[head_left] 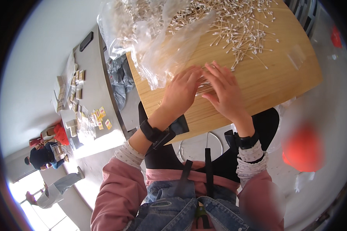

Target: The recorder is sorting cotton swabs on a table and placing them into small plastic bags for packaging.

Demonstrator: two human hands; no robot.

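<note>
A small bundle of cotton swabs (pixel 205 88) lies between my two hands, just above the wooden table (pixel 293 82). My left hand (pixel 183 88) closes round the bundle's left end, its fingers bent and its back turned up. At the other end, my right hand (pixel 225 90) has longer, straighter fingers over the swabs and the thumb below, gripping them between. Fingertips of both hands nearly meet at the top, hiding part of the bundle. Beyond them a large heap of loose cotton swabs (pixel 246 34) spreads over the table. A clear plastic bag (pixel 154 57) lies beside my left hand.
At left a grey table (pixel 100 82) bears a phone (pixel 86 41), stacked small packs (pixel 79 77) and yellow-and-white cards (pixel 100 113). A dark plastic bag (pixel 120 77) hangs between the tables. A red object (pixel 304 148) is at right. Two people (pixel 42 156) are far left.
</note>
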